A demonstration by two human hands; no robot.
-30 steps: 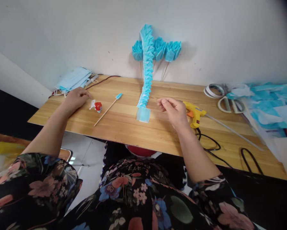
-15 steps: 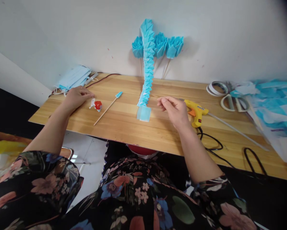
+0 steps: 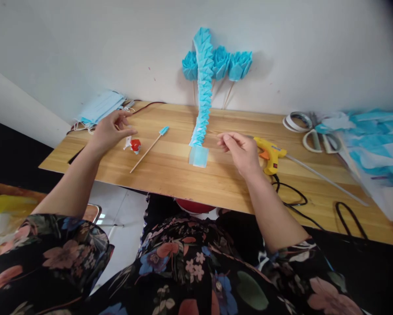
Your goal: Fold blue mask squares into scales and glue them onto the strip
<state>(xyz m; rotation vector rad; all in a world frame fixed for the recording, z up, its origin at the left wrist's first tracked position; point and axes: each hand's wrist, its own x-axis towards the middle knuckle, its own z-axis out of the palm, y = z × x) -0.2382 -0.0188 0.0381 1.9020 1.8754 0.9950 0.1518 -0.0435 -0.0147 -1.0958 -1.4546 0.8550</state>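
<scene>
Raised, fingers parted wider: my left hand [image 3: 108, 131], seemingly to clear the red wrapper [image 3: 135, 145] — my right hand [image 3: 244, 155], narrowly curled beside the glue gun [image 3: 272, 152], contents I cannot tell.

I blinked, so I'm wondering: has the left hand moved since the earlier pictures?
Yes, rightward: the left hand's thumb tip is now above the red bundle; earlier, the fingertips stopped left of it.

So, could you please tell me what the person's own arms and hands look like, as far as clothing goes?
The left sleeve and right sleeve are loose and black, printed with pink and blue flowers and green leaves, ending around the elbows. Below them the forearms are uncovered. The left hand and right hand wear no gloves.
</scene>
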